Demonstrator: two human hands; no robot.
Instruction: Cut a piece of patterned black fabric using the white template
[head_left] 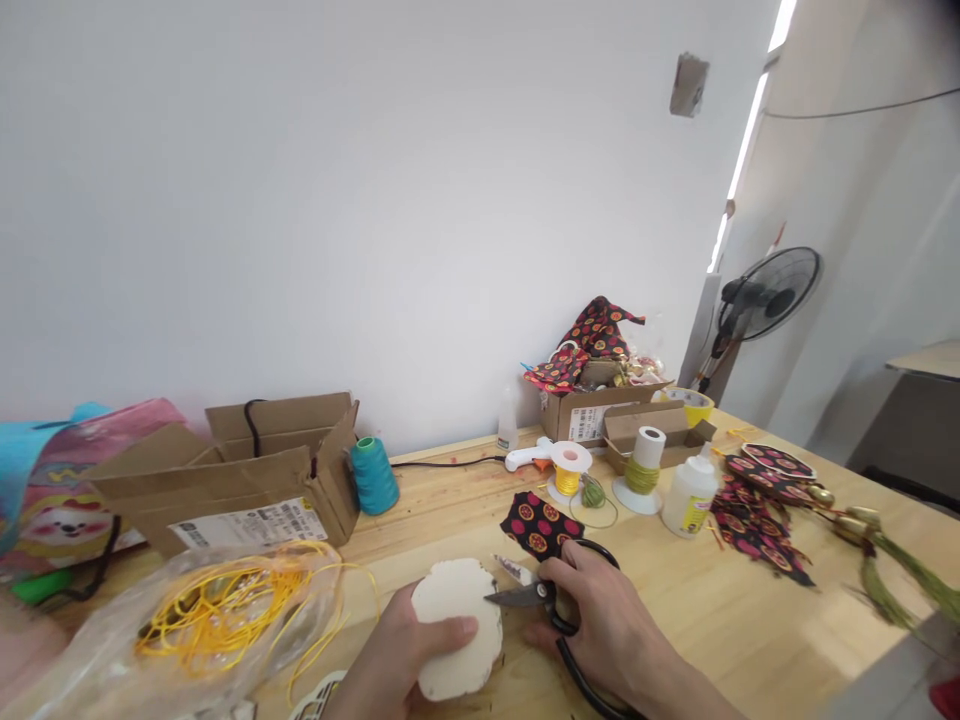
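My left hand [420, 640] grips a cream-coloured flat piece with a scalloped edge [457, 590], the thumb lying across its face. Black-handled scissors [592, 690] are in my right hand [600, 610], with the blades spread apart. One blade tip reaches the right edge of the cream piece; whether it touches cannot be made out. Just beyond the scissors lies a scrap of black fabric with red and yellow round patterns [541, 524]. Part of a white cut-out shape [319, 695] shows beside my left wrist.
At left are a clear bag of yellow cord [225, 610], an open cardboard box [247, 470] and a teal thread cone [373, 476]. A glue gun [525, 456], cord spools [641, 470] and a glue bottle [688, 495] stand behind my right hand. Patterned fabric pieces [757, 520] lie at right.
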